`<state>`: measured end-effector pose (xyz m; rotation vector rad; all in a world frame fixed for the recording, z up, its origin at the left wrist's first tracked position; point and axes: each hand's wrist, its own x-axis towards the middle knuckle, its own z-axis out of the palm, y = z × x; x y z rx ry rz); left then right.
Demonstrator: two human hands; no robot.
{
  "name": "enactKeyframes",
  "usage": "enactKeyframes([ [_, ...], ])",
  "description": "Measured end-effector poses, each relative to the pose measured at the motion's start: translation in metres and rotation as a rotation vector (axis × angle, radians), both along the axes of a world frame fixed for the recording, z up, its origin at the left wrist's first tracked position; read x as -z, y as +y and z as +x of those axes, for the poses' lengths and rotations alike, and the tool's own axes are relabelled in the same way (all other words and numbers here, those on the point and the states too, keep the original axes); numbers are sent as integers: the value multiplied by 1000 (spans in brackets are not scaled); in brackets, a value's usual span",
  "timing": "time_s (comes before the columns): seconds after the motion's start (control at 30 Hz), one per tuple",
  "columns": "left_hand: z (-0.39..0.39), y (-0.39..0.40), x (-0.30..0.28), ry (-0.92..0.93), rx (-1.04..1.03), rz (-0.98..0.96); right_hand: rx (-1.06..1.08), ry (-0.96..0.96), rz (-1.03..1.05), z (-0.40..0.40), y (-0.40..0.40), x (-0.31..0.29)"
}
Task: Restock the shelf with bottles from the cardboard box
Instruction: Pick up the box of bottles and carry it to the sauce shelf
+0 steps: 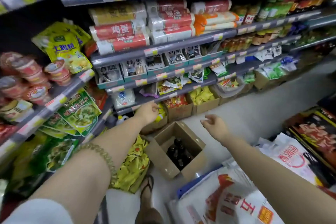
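Observation:
An open cardboard box (190,167) stands on the floor in the aisle, with several dark glass bottles (179,152) upright inside it. My left hand (148,113) reaches toward the lowest shelf edge (145,104), above and left of the box; its fingers are curled loosely and hold nothing. Above and to the right of the box hovers my right hand (213,123), its fingers apart and nothing in it. Neither hand touches the box or a bottle.
Grey shelves at left and ahead carry noodle packs, cup noodles and seasoning bags. Cardboard boxes of snacks (179,109) line the floor under the shelves. Yellow bags (134,165) lie left of the box, large white sacks (232,198) at right. A sandalled foot (147,187) stands nearby.

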<state>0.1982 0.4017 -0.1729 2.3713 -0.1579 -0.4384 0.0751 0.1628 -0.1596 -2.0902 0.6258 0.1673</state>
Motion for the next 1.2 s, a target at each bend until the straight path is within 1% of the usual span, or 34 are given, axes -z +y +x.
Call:
enactKeyframes([
  [0.17, 70, 6, 48, 114, 76, 5, 126, 72, 47, 58, 16, 40],
  [0.33, 127, 13, 95, 143, 177, 57, 382, 132, 95, 105, 36, 84],
  [0.47, 144, 13, 138, 224, 213, -27, 581, 105, 85, 113, 49, 120],
  [0.6, 151, 5, 193, 318, 233, -78, 637, 146, 11, 106, 52, 170],
  [0.67, 153, 1, 226, 339, 274, -48, 668, 200, -4, 104, 51, 203],
  [0.73, 153, 0, 263, 329, 305, -20, 715, 224, 7, 100, 51, 240],
  [0.93, 168, -22, 375, 190, 415, 117, 800, 157, 64, 103, 43, 350],
  [1.1, 188, -48, 471, 82, 579, 159, 838, 184, -32, 98, 35, 457],
  [1.2, 196, -60, 523, 57, 638, 260, 845, 247, -56, 91, 32, 515],
])
